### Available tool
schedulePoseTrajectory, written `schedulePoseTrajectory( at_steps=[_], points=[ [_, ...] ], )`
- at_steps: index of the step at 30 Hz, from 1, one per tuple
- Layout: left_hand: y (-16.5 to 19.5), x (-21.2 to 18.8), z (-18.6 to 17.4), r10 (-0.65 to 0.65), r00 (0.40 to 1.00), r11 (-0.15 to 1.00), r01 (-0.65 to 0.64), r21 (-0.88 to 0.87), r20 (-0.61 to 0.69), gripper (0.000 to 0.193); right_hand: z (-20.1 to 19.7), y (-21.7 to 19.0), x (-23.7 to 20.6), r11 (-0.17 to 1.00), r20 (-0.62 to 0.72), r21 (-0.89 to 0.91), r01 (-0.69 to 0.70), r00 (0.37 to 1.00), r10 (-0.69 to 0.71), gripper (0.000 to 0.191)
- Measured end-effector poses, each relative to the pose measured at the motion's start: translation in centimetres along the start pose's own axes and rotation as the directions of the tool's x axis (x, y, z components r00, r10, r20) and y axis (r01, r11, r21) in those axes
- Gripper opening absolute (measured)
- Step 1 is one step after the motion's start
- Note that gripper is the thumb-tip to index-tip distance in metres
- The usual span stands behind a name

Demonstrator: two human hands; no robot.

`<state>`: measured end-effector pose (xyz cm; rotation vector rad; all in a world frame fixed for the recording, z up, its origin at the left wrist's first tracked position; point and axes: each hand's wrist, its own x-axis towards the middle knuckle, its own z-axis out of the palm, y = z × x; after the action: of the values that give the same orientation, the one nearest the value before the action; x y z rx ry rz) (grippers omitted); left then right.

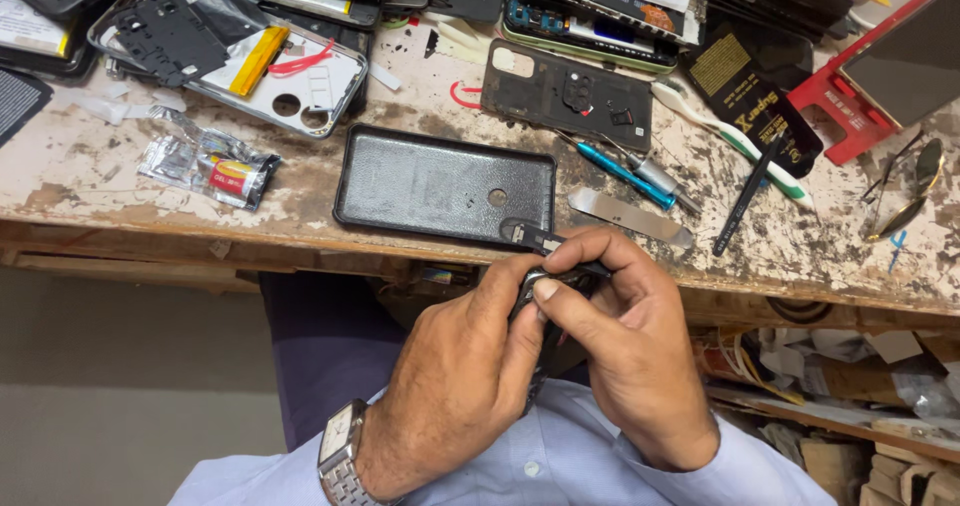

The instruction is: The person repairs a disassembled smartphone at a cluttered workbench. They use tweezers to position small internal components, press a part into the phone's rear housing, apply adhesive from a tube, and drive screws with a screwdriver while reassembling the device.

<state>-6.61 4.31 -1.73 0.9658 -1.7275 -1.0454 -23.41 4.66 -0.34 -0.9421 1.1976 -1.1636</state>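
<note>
Both hands meet just below the workbench's front edge, holding one small dark phone part (553, 284) between them. My left hand (455, 386), with a metal wristwatch (340, 456), grips it from the left, thumb pressed on top. My right hand (625, 351) pinches it from the right with fingers curled over its top. Most of the part is hidden by the fingers. A black textured phone case (445, 186) lies on the bench right above the hands.
The worn workbench (80, 181) holds a blue screwdriver (625, 174), a metal pry blade (630, 216), a black stylus (745, 198), a toothbrush (735, 138), tweezers (900, 201), a dark back cover (565, 94), an opened phone frame (240, 56), a foil packet (210, 171) and stacked phones behind.
</note>
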Motion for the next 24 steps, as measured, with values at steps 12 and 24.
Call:
schedulePoseTrajectory(
  at_steps=[12,24],
  points=[
    [0.7,-0.5,-1.1,-0.121,0.991,0.982,0.128,-0.139,0.061,0.030,-1.1,-2.0,0.5,0.960,0.095,0.011,-0.281,0.956,0.279,0.031],
    [1.2,-0.6,-1.3,-0.289,0.941,0.910,0.327,-0.254,0.176,0.034,-0.5,-1.0,-0.3,0.979,0.048,0.067,-0.195,0.980,0.192,0.028]
  ],
)
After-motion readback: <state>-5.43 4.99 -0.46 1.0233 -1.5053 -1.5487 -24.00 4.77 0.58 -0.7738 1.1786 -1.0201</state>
